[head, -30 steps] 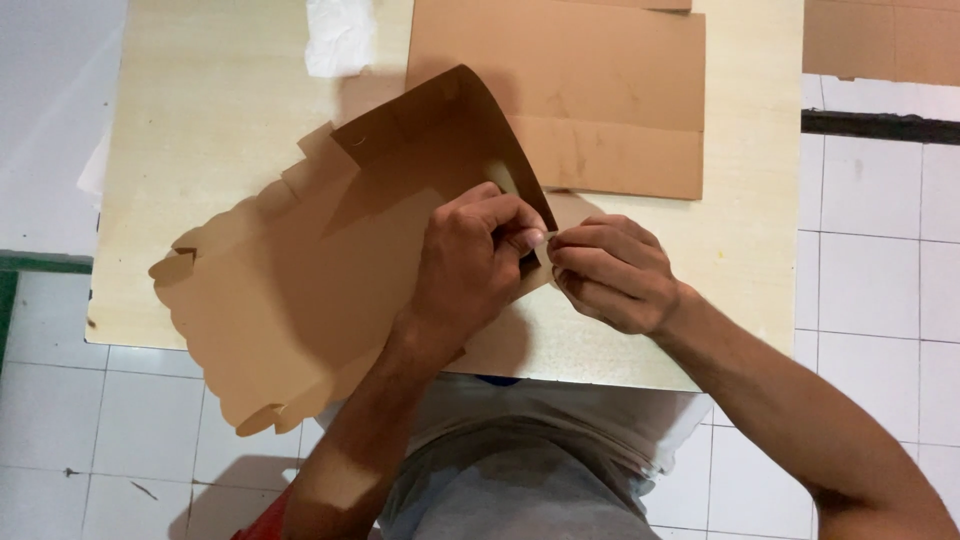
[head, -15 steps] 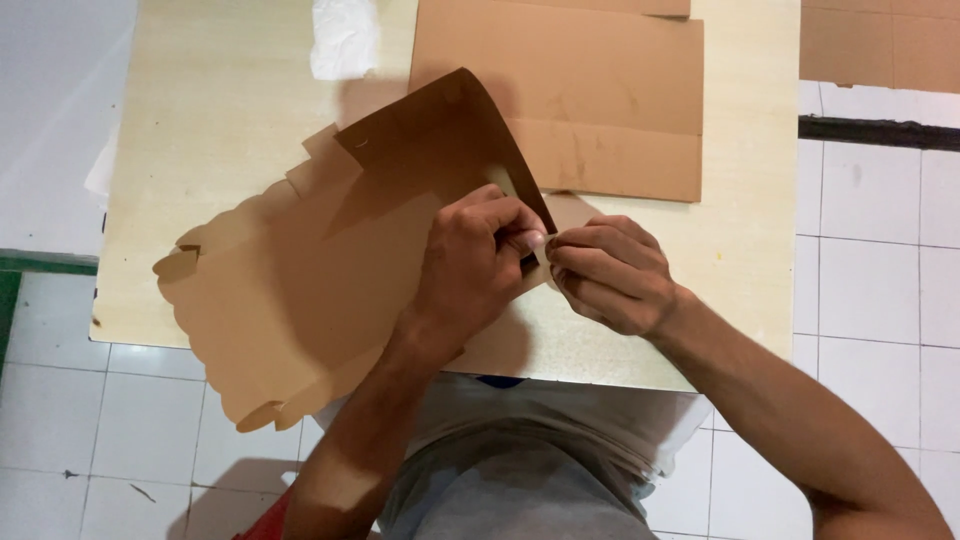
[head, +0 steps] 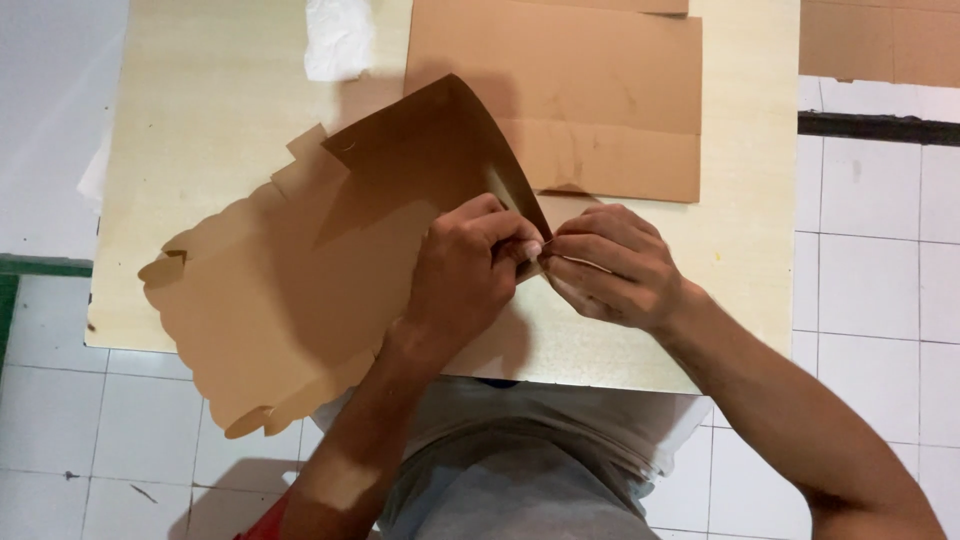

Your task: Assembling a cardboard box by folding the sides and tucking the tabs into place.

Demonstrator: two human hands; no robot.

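A flat die-cut brown cardboard blank with tabs and scalloped edges lies across the pale wooden table and overhangs its near edge. One panel of it is folded up and stands dark and tilted. My left hand presses on the blank and pinches the lower corner of that raised panel. Touching it fingertip to fingertip, my right hand pinches the same corner from the right side.
A stack of flat cardboard sheets lies at the table's far side. A crumpled white cloth or paper sits at the far edge. More cardboard rests on the white tiled floor to the right.
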